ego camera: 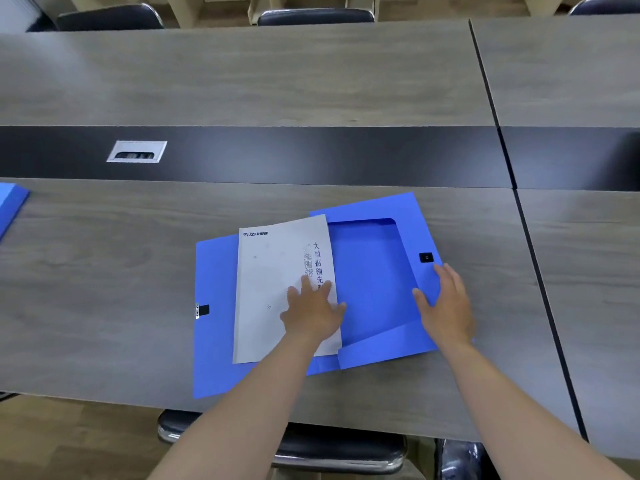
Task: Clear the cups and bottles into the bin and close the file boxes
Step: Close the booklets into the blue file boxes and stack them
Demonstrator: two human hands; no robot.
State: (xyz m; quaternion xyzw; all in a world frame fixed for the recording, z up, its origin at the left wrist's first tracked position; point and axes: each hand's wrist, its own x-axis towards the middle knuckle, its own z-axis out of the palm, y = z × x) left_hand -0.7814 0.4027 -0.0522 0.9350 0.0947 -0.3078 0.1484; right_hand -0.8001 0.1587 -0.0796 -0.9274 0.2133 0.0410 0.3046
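An open blue file box [370, 271] lies flat on the grey table [104, 289] in front of me, its tray on the right and its lid spread out to the left. A grey printed booklet [270, 282] lies over the lid and the tray's left edge. My left hand [313, 310] rests palm down on the booklet's lower right part, fingers spread. My right hand [445, 303] grips the tray's right side flap, just below the black clasp [426, 257]. No cups or bottles are in view.
A second blue file box [12, 202] pokes in at the left edge. A dark strip with a silver cable hatch [136, 151] runs across the table's middle. Black chairs stand beyond the far side [315, 15] and under the near edge [311, 445].
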